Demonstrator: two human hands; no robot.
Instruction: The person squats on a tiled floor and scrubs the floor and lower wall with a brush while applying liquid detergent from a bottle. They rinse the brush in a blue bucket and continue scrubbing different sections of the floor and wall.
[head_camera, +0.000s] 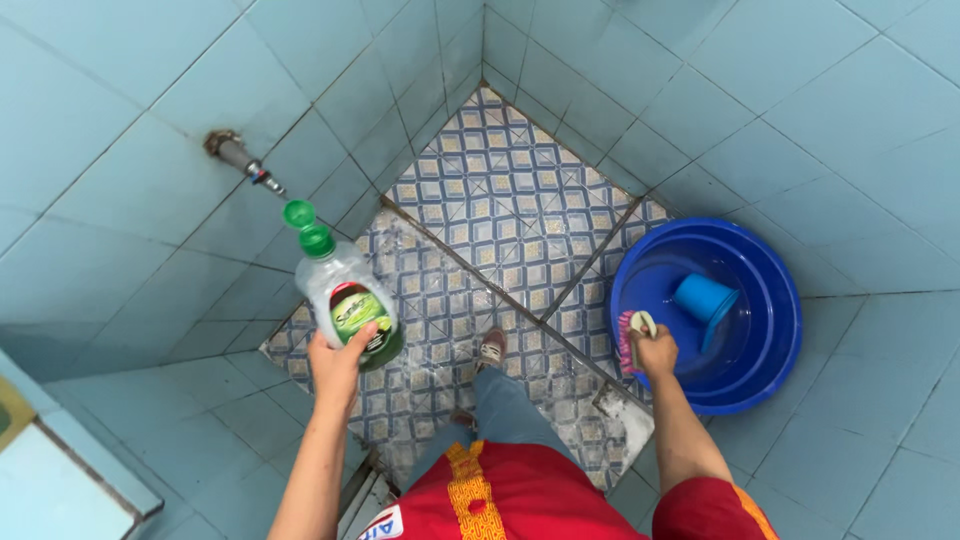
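Bottle (345, 295) is standing near upright w/ long axis tilting slightly, its flipped-open green cap (305, 228) pointing up-left toward the wall tap (238, 158). Left hand (340, 362) is gripping it from below, fingers curling tight round the lower body, thumb over the label. Right hand (655, 352) is closing on a pink scrub brush (632, 335), bristles sticking out left of the fingers, by the blue basin (775, 300) rim; a blue cup (703, 297) is lying inside.
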